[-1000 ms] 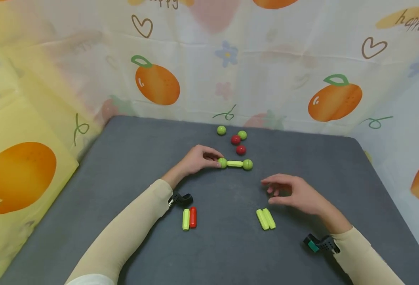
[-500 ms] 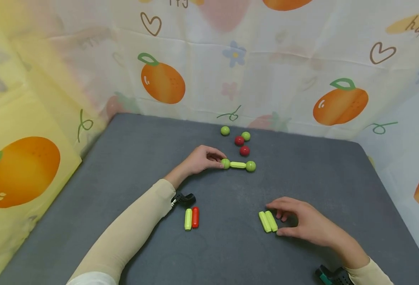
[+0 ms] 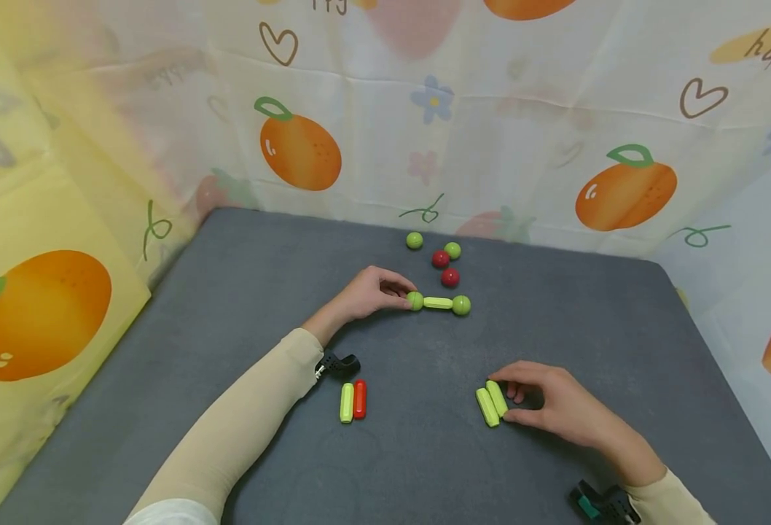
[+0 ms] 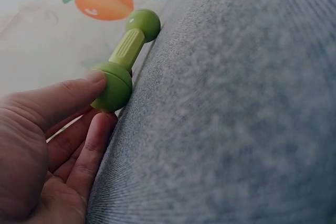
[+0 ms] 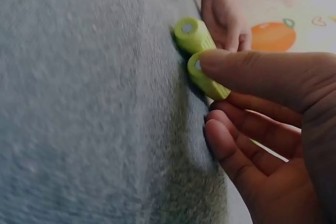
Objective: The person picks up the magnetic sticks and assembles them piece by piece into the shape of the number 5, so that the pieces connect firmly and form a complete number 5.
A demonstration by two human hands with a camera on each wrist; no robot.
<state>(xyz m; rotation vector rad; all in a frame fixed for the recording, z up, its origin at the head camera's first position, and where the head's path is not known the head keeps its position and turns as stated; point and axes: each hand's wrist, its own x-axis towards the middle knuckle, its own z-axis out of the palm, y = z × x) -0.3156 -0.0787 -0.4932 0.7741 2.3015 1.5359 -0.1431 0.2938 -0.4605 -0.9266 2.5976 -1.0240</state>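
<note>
My left hand [image 3: 370, 294] pinches the left green ball [image 3: 415, 300] of a dumbbell shape lying on the table. A yellow-green rod [image 3: 438, 302] joins that ball to a second green ball [image 3: 461, 305]. In the left wrist view my thumb lies on the near ball [image 4: 113, 87]. Lower right, my right hand [image 3: 559, 401] pinches the right-hand one of two yellow-green rods, the held rod [image 3: 498, 399], by its ends. Its neighbour, the other rod [image 3: 487, 407], lies against it. Grey discs show on the rod ends in the right wrist view.
Two loose green balls and two red balls [image 3: 450, 278] lie at the back of the grey table [image 3: 261, 255]. A yellow-green rod [image 3: 347, 402] and a red rod [image 3: 360, 399] lie side by side near my left forearm. Printed cloth [image 3: 372, 109] hangs behind the table.
My right hand has come down toward the front and taken hold of a yellow-green rod, which has shifted slightly back along its neighbour. The left hand keeps its hold on the ball.
</note>
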